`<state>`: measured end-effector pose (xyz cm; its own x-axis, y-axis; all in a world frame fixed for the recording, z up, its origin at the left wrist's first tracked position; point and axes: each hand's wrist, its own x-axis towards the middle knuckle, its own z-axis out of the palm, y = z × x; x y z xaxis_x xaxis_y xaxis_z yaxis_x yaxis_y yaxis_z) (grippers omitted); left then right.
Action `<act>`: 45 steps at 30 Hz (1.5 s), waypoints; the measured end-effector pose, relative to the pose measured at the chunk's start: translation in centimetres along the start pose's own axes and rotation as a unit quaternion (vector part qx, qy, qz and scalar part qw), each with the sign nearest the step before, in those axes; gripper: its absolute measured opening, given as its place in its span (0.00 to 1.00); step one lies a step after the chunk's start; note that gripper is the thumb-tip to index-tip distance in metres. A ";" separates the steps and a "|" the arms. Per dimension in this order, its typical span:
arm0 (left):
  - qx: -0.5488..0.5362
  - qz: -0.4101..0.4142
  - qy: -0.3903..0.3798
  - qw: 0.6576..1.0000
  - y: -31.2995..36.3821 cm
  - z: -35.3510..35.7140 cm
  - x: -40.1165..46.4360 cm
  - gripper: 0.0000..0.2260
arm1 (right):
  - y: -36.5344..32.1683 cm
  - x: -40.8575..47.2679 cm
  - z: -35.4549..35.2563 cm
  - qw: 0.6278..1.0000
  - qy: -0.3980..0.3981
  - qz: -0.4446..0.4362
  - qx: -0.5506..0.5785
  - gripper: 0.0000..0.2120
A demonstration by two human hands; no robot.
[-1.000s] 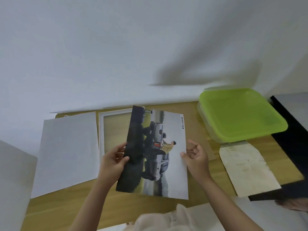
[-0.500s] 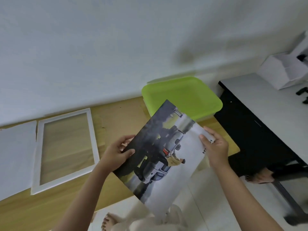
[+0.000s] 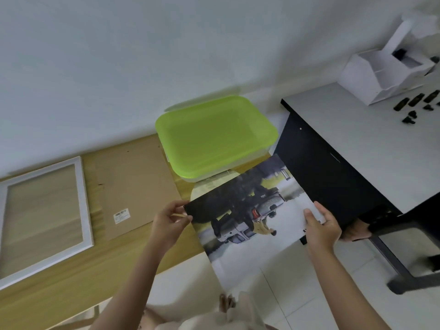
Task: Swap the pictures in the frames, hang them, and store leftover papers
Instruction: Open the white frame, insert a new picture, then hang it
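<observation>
I hold a car picture [image 3: 247,217] in the air with both hands, over the right end of the wooden table [image 3: 71,277]. My left hand [image 3: 170,221] pinches its dark left corner. My right hand [image 3: 321,228] grips its white right edge. An empty white picture frame [image 3: 84,203] lies flat on the table at the left. A brown backing board [image 3: 133,186] with a small label lies beside the frame. A pale sheet [image 3: 209,186] peeks out from behind the picture.
A box with a green lid [image 3: 214,136] sits at the table's far right corner, against the white wall. A black-edged grey desk [image 3: 371,148] stands to the right with a white organiser [image 3: 381,75] and small black parts [image 3: 414,106]. White floor tiles show below.
The picture has swung right and turned flatter, away from the frame toward the green-lidded box. My view has shifted right, so the frame now sits at the left edge.
</observation>
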<state>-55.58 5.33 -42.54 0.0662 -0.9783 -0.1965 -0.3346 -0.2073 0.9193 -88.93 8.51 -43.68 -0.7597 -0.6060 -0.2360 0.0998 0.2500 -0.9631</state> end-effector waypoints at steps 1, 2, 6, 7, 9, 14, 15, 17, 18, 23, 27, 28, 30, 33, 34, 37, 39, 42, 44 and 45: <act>0.002 -0.012 0.012 1.000 0.0 0.7 0.3 0.16 | 0.3 0.2 0.0 1.000 0.006 0.010 0.001 0.17; 0.007 -0.023 0.027 0.999 0.0 1.4 0.6 0.15 | 0.5 0.3 0.1 1.000 0.011 0.020 0.000 0.16; 0.023 -0.045 0.092 0.994 0.0 2.9 2.4 0.13 | 1.1 1.0 0.9 0.999 0.016 0.036 -0.010 0.15; 0.029 -0.049 0.109 0.992 0.1 3.1 3.0 0.13 | 1.1 1.2 1.1 0.999 0.012 0.033 -0.018 0.15; 0.056 -0.054 0.134 0.988 0.3 3.5 3.9 0.13 | 1.0 1.7 1.6 0.999 0.000 0.028 -0.042 0.13; 0.104 -0.076 0.157 0.979 0.9 4.2 5.3 0.13 | 1.0 3.3 2.7 0.990 -0.042 -0.011 -0.131 0.12; 0.123 -0.073 0.147 0.979 0.9 4.2 5.5 0.13 | 1.1 3.7 2.8 0.987 -0.053 -0.022 -0.148 0.12; 0.179 -0.051 0.103 0.977 0.9 4.3 5.9 0.17 | 1.3 4.4 3.0 0.979 -0.081 -0.042 -0.184 0.13; 0.206 -0.044 0.078 0.974 0.9 4.3 6.0 0.20 | 1.5 4.8 3.1 0.973 -0.093 -0.053 -0.203 0.14; 0.297 -0.043 0.004 0.954 1.1 4.7 6.7 0.33 | 2.7 6.3 3.7 0.941 -0.083 -0.100 -0.312 0.17; 0.328 -0.051 0.005 0.943 1.4 5.1 6.9 0.32 | 2.7 6.6 4.1 0.929 -0.060 -0.114 -0.348 0.18; 0.332 -0.054 0.007 0.942 1.6 5.2 6.9 0.31 | 2.7 6.6 4.2 0.926 -0.058 -0.116 -0.355 0.18; 0.336 -0.062 0.009 0.940 1.9 5.2 6.8 0.29 | 2.7 6.7 4.4 0.922 -0.061 -0.116 -0.365 0.18; 0.345 -0.066 0.008 0.936 2.1 5.2 6.8 0.27 | 2.6 6.7 4.5 0.916 -0.068 -0.118 -0.377 0.18; 0.348 -0.066 0.006 0.935 2.2 5.2 6.8 0.26 | 2.6 6.7 4.5 0.915 -0.070 -0.118 -0.380 0.18; 0.347 -0.071 0.003 0.935 2.3 5.2 6.8 0.25 | 2.4 6.6 4.5 0.911 -0.072 -0.115 -0.391 0.19; 0.339 -0.068 0.003 0.938 2.6 5.2 6.7 0.24 | 2.2 6.3 4.5 0.906 -0.068 -0.121 -0.399 0.19; 0.316 -0.049 0.007 0.948 2.8 4.9 6.1 0.24 | 1.9 5.2 4.6 0.902 -0.050 -0.151 -0.401 0.18; 0.292 -0.031 0.014 0.956 3.0 4.4 5.5 0.26 | 1.6 4.1 5.1 0.903 -0.051 -0.180 -0.386 0.18; 0.280 -0.023 0.019 0.960 3.1 4.0 5.2 0.26 | 1.5 3.4 5.4 0.903 -0.058 -0.195 -0.379 0.18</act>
<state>-60.03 -0.33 -42.11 0.1237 -0.9699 -0.2098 -0.7822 -0.2254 0.5809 -87.90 2.67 -46.62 -0.5650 -0.8237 0.0479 -0.6625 0.4183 -0.6214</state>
